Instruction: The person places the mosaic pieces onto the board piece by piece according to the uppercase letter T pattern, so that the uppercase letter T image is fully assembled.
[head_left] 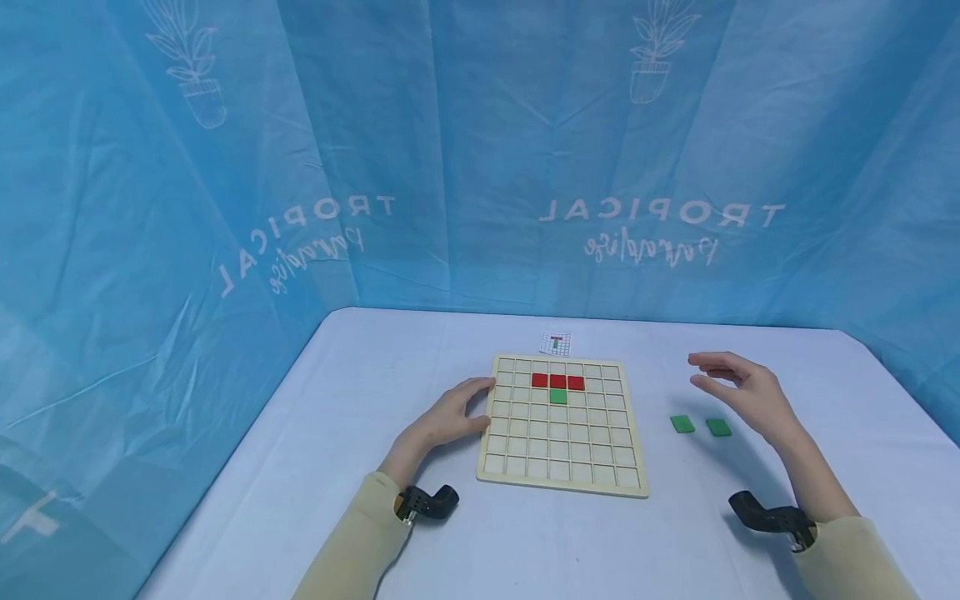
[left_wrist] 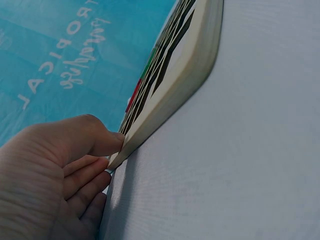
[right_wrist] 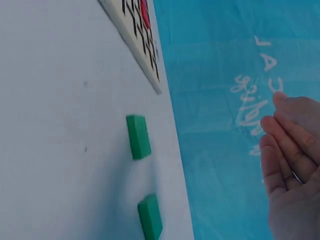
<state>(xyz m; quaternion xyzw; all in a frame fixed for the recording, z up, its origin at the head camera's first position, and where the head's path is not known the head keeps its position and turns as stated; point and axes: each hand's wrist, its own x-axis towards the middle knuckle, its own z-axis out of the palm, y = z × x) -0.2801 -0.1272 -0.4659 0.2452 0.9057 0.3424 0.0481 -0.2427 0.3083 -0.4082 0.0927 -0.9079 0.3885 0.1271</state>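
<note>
A pale wooden grid board [head_left: 558, 467] lies flat on the white table. Three red square tiles [head_left: 558, 382] form a row in its upper part, and one green tile [head_left: 558, 397] sits directly below the middle red one. My left hand [head_left: 444, 417] rests at the board's left edge, thumb and fingertips touching it at separated spots. Raised over the table right of the board, my right hand [head_left: 746, 392] has loosely bent fingers and holds nothing. Below it lie two loose green tiles, a left one [head_left: 682, 424] and a right one [head_left: 718, 427].
A small printed card [head_left: 556, 343] with a red and green grid pattern lies just behind the board. Blue curtains [head_left: 495, 167] with white lettering hang behind the table and along its left side. Each wrist wears a black camera mount [head_left: 429, 503].
</note>
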